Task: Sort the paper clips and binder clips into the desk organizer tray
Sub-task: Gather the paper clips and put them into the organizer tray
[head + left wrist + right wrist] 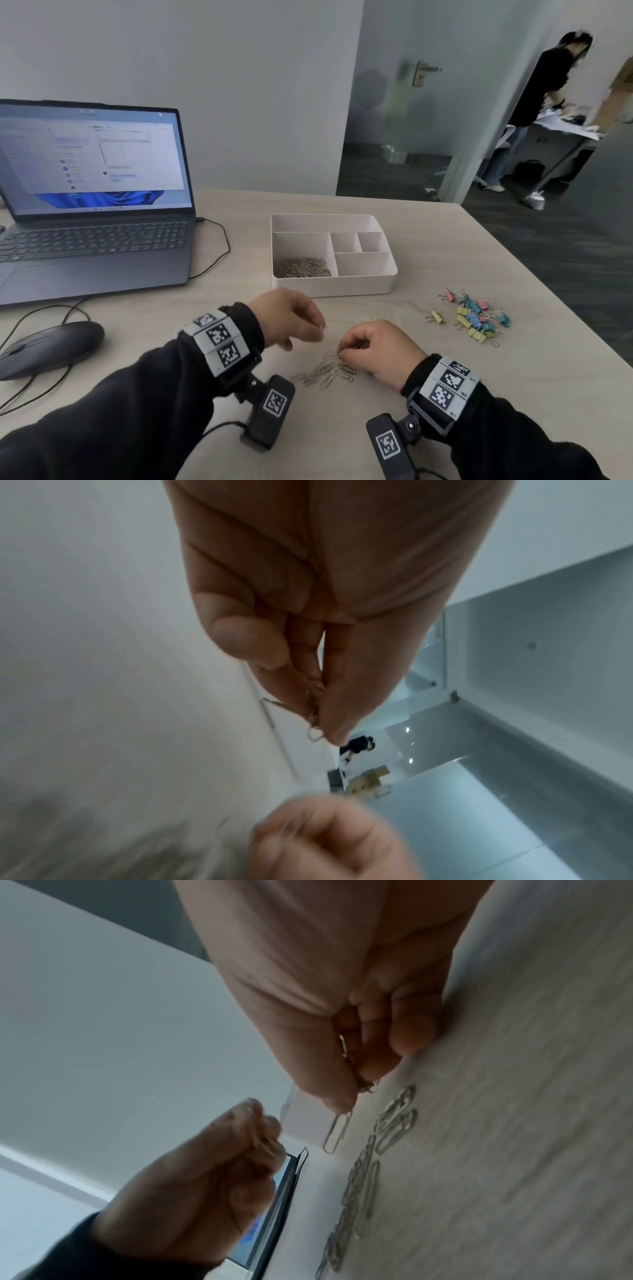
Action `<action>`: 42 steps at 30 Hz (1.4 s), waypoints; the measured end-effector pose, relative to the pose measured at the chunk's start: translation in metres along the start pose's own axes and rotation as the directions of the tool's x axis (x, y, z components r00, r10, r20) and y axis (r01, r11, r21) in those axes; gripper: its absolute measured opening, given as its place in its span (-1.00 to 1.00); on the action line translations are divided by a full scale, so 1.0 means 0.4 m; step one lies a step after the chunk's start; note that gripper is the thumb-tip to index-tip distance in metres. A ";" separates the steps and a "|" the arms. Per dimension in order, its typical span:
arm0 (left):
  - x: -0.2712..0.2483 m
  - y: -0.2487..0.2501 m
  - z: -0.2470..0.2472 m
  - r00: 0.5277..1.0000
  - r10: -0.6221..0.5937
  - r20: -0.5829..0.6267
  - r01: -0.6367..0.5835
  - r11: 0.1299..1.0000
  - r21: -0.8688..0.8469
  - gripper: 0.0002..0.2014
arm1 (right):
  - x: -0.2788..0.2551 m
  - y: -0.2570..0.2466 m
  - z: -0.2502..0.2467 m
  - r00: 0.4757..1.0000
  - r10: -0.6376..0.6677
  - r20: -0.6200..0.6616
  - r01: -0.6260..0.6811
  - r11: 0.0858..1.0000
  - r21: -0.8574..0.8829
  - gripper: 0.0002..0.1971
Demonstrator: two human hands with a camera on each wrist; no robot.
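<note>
A white organizer tray [342, 287] stands mid-table; its near-left compartment holds a heap of silver paper clips [301, 268]. Several loose paper clips [325, 371] lie on the table between my hands. My left hand [322, 329] hovers above them, thumb and fingers pinching paper clips [313, 723]. My right hand [342, 349] sits just right of the pile, its little finger side on the table, pinching paper clips [337, 1131] that hang from its fingertips. Coloured binder clips [474, 317] lie in a pile to the right.
An open laptop [92, 212] stands at the left with a cable, and a dark mouse [44, 349] lies in front of it. The table's right edge runs diagonally past the binder clips. A person stands at a desk far back right.
</note>
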State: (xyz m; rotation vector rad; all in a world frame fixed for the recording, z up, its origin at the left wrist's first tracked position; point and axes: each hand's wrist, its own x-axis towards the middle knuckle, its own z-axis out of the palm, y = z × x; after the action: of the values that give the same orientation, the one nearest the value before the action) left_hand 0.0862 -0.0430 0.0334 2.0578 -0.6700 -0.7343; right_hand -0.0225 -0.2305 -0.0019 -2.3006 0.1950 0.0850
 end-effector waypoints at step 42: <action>-0.039 -0.029 0.000 0.980 -0.195 -0.027 0.192 0.915 0.356 -0.89 | 0.071 -0.038 -0.080 0.975 0.038 -0.217 -0.020 0.996 0.085 -0.91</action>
State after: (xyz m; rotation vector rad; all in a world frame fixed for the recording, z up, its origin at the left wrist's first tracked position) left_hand 0.0777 -0.0266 0.0277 2.4845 -0.6474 -0.7784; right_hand 0.0078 -0.2474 0.0273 -2.2227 0.3387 -0.1597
